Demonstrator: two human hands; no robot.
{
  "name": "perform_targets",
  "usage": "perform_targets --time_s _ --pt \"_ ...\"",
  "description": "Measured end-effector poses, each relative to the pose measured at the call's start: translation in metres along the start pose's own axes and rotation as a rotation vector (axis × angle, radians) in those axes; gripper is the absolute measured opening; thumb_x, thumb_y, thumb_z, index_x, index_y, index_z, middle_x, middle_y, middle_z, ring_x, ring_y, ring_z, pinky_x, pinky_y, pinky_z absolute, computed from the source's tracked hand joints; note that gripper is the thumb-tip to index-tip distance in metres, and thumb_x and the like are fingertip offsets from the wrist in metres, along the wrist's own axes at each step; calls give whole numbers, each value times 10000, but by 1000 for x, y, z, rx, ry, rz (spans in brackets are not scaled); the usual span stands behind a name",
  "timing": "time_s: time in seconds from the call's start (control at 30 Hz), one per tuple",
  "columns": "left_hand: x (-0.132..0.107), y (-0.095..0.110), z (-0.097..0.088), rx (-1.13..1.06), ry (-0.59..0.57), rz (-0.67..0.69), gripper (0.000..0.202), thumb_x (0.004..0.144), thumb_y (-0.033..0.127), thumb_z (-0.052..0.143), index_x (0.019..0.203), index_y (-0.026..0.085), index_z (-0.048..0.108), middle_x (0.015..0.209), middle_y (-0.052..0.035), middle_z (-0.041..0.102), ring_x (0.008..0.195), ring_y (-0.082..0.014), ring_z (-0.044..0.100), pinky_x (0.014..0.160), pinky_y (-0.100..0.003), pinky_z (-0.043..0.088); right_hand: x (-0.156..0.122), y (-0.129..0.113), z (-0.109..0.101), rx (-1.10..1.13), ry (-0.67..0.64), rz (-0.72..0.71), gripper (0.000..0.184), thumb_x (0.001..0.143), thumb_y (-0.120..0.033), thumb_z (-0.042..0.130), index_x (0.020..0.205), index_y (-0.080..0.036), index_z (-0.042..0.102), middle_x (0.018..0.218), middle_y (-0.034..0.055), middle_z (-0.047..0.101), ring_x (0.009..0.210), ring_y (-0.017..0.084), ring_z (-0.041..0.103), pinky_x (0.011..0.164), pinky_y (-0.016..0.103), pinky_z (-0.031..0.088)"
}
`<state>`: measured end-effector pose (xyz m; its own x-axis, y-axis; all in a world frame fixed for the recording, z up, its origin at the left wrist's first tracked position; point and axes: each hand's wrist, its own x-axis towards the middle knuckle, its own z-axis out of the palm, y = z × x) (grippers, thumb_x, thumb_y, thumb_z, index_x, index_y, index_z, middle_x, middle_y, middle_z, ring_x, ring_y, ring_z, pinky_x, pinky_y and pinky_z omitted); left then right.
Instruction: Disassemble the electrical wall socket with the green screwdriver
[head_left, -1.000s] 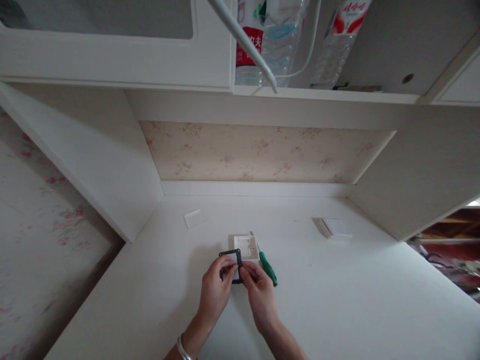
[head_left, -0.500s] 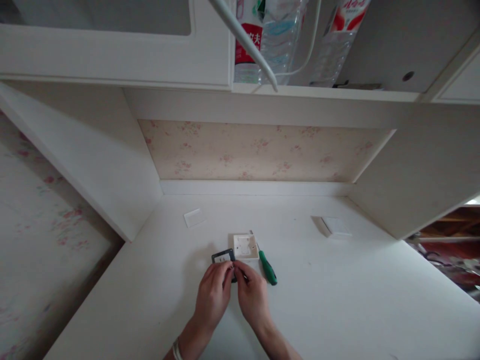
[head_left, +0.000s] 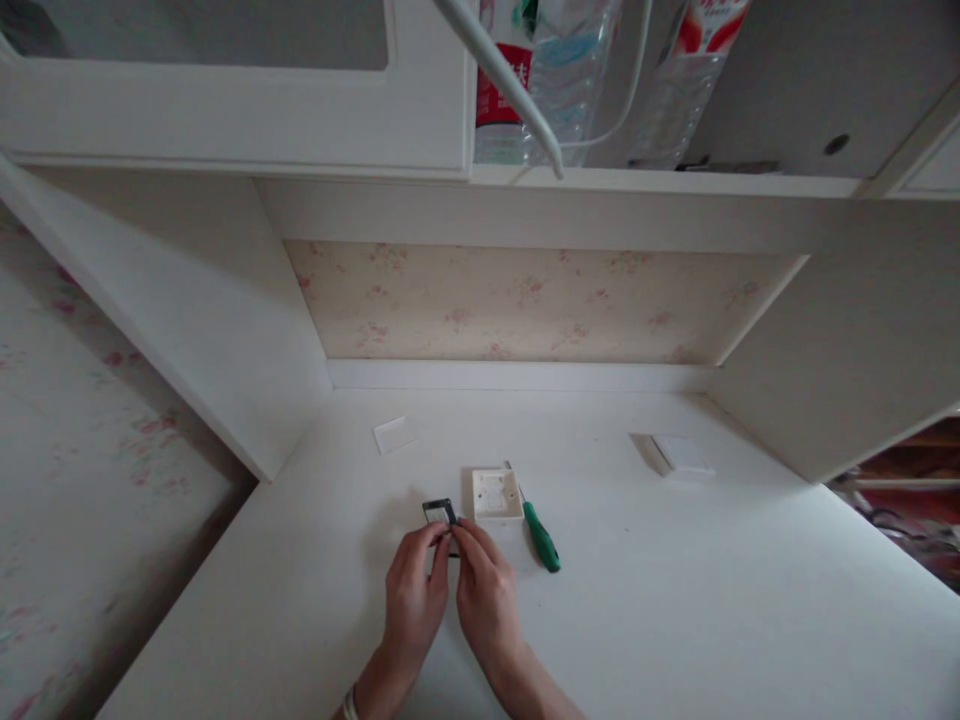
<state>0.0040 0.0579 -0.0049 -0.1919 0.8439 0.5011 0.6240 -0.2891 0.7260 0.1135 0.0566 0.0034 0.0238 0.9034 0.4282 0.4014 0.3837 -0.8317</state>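
A small wall socket panel (head_left: 438, 511), dark at the rim and white in its middle, is tilted up between my hands above the desk. My left hand (head_left: 414, 585) is closed on its lower part with bent fingers. My right hand (head_left: 487, 590) meets it there, thumb and fingers pinched at the panel's right edge. Fingertips hide much of the panel, and any small part between them cannot be made out. Just beyond my right hand lies a white square mounting box (head_left: 496, 496), its hollow side up. Beside it rests a screwdriver (head_left: 541, 537) with a green handle.
A thin white plate (head_left: 394, 435) lies at the back left of the white desk (head_left: 660, 610). Toward the back right is a white square switch-like piece (head_left: 681, 455). Overhead, a shelf holds plastic bottles (head_left: 568, 80), and a pale lamp-like arm (head_left: 517, 95) hangs down before it.
Both hands have shifted slightly left with the socket panel, which is now turned more edge-on. The view has moved a little; the mounting box and screwdriver stay on the desk.
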Motion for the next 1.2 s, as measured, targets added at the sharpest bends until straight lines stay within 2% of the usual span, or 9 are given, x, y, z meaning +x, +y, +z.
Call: perform_targets --time_s 0.17,0.27,0.4,0.53,0.67,0.87,0.93,1.07,1.2 --pt "4 -7 -3 19 -31 149 208 861 209 517 1040 221 622 955 -74 675 898 -215 630 841 -362 498 10 -9 5 87 8 91 341 845 -121 421 1037 -239 677 1047 64 669 941 166 629 837 271 504" --pt "6 -11 -2 23 3 160 206 858 215 523 1037 212 624 968 -80 677 903 -217 630 854 -372 496 14 -11 10 100 20 128 340 850 -122 419 1063 -223 665 1041 69 669 932 164 630 840 267 502" --pt "8 -10 1 6 45 -52 213 853 299 542 1025 201 618 971 -82 675 895 -217 640 840 -381 511 15 -5 14 -30 -26 25 403 828 -85 427 1148 -227 627 1141 79 635 1025 182 599 904 308 478" --pt "13 -8 3 -157 17 -322 285 839 393 544 1017 186 627 989 -78 693 889 -214 665 793 -353 546 12 5 16 -163 -50 -132 466 811 -45 415 1201 -226 595 1185 88 618 1090 198 570 931 343 471" --pt "19 -10 1 -246 -31 -356 306 836 405 542 1011 173 637 977 -80 707 870 -208 680 767 -322 559 11 8 16 -177 -59 -175 489 810 -34 392 1216 -231 582 1199 81 611 1110 190 559 943 345 466" --pt "16 -15 -6 130 -10 50 248 867 302 522 1072 196 613 970 -85 692 867 -203 665 789 -333 535 25 4 18 -48 -19 22 408 802 -54 397 1090 -193 650 1082 78 660 983 165 615 881 299 490" --pt "16 -17 -8 188 -13 107 241 878 284 505 1084 196 596 960 -87 686 875 -198 658 799 -329 525 31 7 17 -16 5 78 357 818 -92 405 1041 -182 670 1046 85 672 959 176 621 873 311 487" --pt "27 -32 -17 191 10 13 285 879 329 505 1126 193 548 956 -75 690 848 -185 663 782 -308 522 36 18 15 61 27 237 283 833 -207 455 976 -157 693 991 104 691 930 214 629 856 351 483" --pt "64 -75 -38 224 -26 -157 326 857 400 517 1111 198 548 948 -47 705 837 -173 672 770 -280 517 25 24 9 167 -11 349 282 823 -293 502 974 -161 700 1008 106 691 951 236 622 869 371 473"
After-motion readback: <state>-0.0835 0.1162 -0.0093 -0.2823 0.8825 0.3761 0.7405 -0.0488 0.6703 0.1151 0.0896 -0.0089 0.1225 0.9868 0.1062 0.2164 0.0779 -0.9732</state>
